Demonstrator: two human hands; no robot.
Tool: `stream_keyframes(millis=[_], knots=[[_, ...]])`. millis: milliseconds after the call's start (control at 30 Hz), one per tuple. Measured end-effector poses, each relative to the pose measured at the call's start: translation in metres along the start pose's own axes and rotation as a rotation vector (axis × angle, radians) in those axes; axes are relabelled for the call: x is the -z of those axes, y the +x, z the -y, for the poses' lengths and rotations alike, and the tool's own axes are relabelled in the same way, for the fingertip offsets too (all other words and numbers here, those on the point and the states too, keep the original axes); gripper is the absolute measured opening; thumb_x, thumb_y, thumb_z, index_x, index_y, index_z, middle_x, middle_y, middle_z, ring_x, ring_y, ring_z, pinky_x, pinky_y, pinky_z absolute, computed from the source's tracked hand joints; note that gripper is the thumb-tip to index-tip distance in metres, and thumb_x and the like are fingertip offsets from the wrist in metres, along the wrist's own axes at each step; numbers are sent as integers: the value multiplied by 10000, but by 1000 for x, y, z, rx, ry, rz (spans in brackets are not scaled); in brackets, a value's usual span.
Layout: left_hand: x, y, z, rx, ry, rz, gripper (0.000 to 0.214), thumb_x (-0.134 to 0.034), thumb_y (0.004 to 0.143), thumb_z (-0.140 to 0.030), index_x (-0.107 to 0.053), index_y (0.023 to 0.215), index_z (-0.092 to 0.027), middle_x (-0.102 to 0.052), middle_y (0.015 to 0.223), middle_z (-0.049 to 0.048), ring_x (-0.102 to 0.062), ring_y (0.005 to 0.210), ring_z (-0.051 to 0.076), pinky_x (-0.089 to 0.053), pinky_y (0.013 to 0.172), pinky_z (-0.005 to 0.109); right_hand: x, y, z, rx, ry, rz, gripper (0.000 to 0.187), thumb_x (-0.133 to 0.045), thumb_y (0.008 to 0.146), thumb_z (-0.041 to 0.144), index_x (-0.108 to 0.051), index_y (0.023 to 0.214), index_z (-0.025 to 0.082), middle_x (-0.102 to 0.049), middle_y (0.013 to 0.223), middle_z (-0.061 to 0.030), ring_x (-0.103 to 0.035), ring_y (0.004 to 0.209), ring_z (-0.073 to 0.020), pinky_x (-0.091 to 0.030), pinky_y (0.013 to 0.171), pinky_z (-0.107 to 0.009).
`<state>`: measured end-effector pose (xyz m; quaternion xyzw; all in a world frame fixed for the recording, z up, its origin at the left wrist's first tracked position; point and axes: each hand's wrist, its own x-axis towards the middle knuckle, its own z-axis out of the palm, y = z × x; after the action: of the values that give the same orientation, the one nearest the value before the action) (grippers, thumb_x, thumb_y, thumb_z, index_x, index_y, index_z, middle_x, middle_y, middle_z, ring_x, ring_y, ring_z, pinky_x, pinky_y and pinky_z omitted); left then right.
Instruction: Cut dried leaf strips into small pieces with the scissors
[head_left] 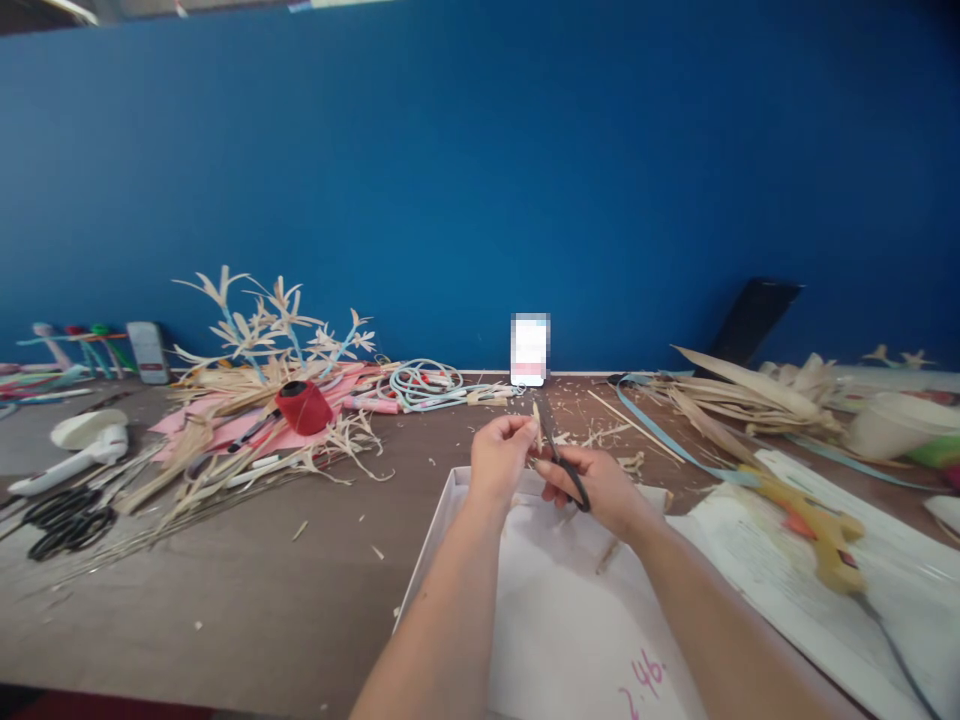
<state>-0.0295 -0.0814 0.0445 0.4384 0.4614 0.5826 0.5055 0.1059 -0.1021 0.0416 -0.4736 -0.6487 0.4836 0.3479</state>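
My left hand point(504, 450) pinches a small pale piece of dried husk point(536, 411), which sticks up past the fingertips. In my right hand point(592, 482) is a pair of scissors point(576, 484) with dark handles, its blades pointing up beside the husk piece. Whether the blades touch the husk, I cannot tell. Both hands are over the far end of a shallow white box point(555, 610), which has pink handwritten marks on it. A short brown scrap point(606, 556) lies in the box.
Left are husk flowers point(259, 325), a red thread spool point(303, 407), black scissors point(71, 520) and a white tool point(86, 450). Behind the hands stands a phone point(529, 350) against the blue partition point(480, 180). Right lie a yellow glue gun point(814, 530) on paper, dried husks point(765, 395) and a cup point(896, 422).
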Motion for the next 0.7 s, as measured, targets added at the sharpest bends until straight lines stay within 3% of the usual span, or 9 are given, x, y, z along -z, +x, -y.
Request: stream_keyframes(millis=[267,700], knots=[[2,2,2,-11,-15,-58,224,-629,641,-333,-603,721,-125,-546,591,-5,-482,524,74,-398,499,188,-4,0,1,10,-18,12,429,-594,737,436,-624,1072,169,-618,575,-2,-534,492,-109,-404,477,-208],[-1,-2,-4,53,-71,-70,194,-626,630,-308,-598,712,-134,-544,577,-13,-525,473,82,-416,456,191,-8,0,2,15,-17,-3,345,-595,739,404,-642,991,174,-612,566,3,-530,491,-107,-395,468,-194]])
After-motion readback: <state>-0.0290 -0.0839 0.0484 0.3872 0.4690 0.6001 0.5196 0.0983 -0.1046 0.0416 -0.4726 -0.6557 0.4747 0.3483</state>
